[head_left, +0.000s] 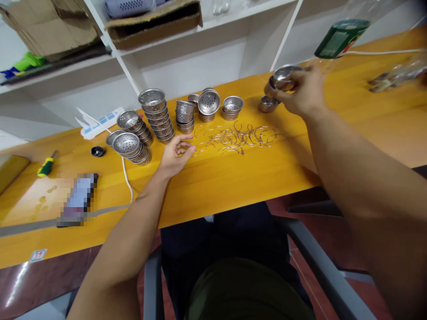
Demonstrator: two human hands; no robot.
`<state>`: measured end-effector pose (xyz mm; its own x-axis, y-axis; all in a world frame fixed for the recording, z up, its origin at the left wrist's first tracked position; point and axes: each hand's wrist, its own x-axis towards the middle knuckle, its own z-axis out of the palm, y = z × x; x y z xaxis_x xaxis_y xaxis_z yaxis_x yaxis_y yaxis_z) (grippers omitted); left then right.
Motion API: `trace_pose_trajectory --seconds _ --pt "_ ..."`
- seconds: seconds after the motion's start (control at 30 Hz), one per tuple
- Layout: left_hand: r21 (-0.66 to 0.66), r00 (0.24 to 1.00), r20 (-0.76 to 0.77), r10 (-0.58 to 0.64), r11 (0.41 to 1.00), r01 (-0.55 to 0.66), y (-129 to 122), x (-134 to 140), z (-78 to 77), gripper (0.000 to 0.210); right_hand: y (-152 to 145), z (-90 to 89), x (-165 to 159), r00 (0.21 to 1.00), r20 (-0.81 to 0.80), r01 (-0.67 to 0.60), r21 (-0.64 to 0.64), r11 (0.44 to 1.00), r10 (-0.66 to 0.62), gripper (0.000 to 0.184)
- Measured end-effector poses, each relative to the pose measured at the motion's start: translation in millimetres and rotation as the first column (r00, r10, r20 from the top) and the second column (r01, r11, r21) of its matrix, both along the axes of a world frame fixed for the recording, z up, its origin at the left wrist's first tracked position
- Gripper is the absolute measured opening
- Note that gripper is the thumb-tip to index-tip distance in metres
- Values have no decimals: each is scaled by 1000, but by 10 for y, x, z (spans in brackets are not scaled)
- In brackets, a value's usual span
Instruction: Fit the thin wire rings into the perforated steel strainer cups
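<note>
At the right, my right hand (308,91) is closed on a small metal strainer cup (287,73). Just below it another metal cup (268,104) stands on the table; whether the two touch, I cannot tell. My left hand (175,155) rests near the table top, its fingers loosely curled and apart, with nothing visible in them. Beside its fingertips lies a loose spread of thin curved metal wires (242,138). Perforated metal cups stand behind and left of this hand: a tall stack (158,115), leaning stacks (131,140) and shorter groups (208,104).
A phone (78,198), a screwdriver (47,164) and a small dark cup (98,151) lie at the left. A power strip (103,123) with a white cable stands behind. A green-labelled bottle (342,38) is at the back right. White shelving (200,58) borders the table's rear.
</note>
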<state>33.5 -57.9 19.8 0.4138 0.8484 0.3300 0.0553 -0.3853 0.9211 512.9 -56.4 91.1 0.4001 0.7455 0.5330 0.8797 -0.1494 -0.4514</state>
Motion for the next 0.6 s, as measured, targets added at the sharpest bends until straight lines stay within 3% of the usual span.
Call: trace_pose_trajectory --seconds 0.07,0.13,0.17,0.23,0.3,0.37,0.43,0.5,0.6 --pt "0 999 3 -33 999 33 -25 -2 -2 61 -149 218 -107 996 -83 -14 87 996 21 30" --pt "10 996 5 -94 996 93 -60 10 -2 64 -311 433 -302 969 -104 -196 224 955 223 29" --pt "23 993 13 -121 992 121 -76 22 1 68 -385 513 -444 912 -108 -352 292 889 397 31" --pt "79 988 52 -145 987 141 -95 54 14 81 -498 579 -821 698 -84 -643 363 675 711 50" --pt "161 987 107 -122 981 104 -85 80 40 103 -550 507 -1294 496 -68 -803 345 487 866 52" --pt "222 987 146 -72 974 38 -44 76 70 119 -541 320 -1784 338 -181 -885 274 378 923 45" --pt "221 988 152 -4 975 -30 16 31 89 117 -492 81 -2189 254 -287 -905 267 332 924 49" --pt "175 988 146 49 982 -74 83 -40 86 104 -430 -136 -2432 213 -406 -895 284 345 889 56" --pt "115 988 147 50 991 -68 161 -121 57 93 -349 -304 -2460 109 -516 -918 275 285 849 69"
